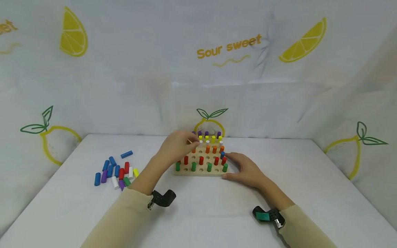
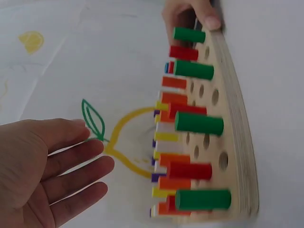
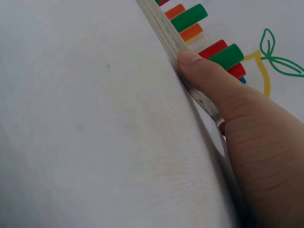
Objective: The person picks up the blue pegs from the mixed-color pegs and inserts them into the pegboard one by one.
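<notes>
A wooden pegboard (image 1: pixel 198 173) carries rows of pegs: green (image 1: pixel 193 166) and red at the front, then blue, orange, white, yellow and purple toward the back. Several holes between them are bare. Over the board's back left side is my left hand (image 1: pixel 175 148); in the left wrist view its fingers (image 2: pixel 78 173) are loosely extended, apart from the pegs, with nothing between them. My right hand (image 1: pixel 246 170) holds the board's front right corner. Its thumb (image 3: pixel 209 76) presses the front edge in the right wrist view, while the other fingers reach along the right side, beside a blue peg (image 1: pixel 222 154).
Left of the board, loose pegs lie on the white tablecloth (image 1: pixel 217 210): blue (image 1: pixel 97 179), purple (image 1: pixel 104 176), red (image 1: pixel 126 167), white (image 1: pixel 115 183), yellow and green. My left forearm partly covers that group. A white lemon-print cloth (image 1: pixel 139 86) hangs behind the table.
</notes>
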Available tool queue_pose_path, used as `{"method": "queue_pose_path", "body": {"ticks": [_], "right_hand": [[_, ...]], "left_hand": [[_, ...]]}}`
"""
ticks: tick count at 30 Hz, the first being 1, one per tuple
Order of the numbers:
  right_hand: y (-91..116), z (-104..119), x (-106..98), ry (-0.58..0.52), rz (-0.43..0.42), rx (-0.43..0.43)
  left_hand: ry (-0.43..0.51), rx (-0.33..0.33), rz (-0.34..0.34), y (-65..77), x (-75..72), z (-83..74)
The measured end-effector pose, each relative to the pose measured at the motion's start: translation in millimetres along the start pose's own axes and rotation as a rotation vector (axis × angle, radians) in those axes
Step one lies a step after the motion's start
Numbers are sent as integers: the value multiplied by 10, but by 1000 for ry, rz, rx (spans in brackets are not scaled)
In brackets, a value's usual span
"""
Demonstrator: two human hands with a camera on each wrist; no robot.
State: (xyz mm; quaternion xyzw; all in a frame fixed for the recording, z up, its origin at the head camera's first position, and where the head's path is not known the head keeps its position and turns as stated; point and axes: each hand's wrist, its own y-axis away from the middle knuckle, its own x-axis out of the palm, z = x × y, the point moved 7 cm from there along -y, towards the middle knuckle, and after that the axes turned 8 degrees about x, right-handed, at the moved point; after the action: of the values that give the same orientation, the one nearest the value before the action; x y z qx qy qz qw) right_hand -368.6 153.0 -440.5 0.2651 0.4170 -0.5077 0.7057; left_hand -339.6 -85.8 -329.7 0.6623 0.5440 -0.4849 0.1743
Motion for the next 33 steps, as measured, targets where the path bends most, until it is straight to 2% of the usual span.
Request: {"method": "queue_pose_path", "body": {"ticks": [4,9,14,18,25,33], "right_hand": [[4,-26,15,-12,1,13],[21,-34,33,-7,-6,4],[43,-53,8,0,-12,-4],[9,-13,4,-4,-13,-22],[19,-44,-12,-2,-22,-17],[0,-29,12,-12,-4,-21]], "left_hand": [[-75,-34,32,121,-210,208],[-185,-68,72,297,-436,565],[-220,-130,105,504,-628,981],[-249,-182,129,673,-772,1236],[-261,-246,185,796,-762,1539],[-244,-322,218,897,-726,1832]]}}
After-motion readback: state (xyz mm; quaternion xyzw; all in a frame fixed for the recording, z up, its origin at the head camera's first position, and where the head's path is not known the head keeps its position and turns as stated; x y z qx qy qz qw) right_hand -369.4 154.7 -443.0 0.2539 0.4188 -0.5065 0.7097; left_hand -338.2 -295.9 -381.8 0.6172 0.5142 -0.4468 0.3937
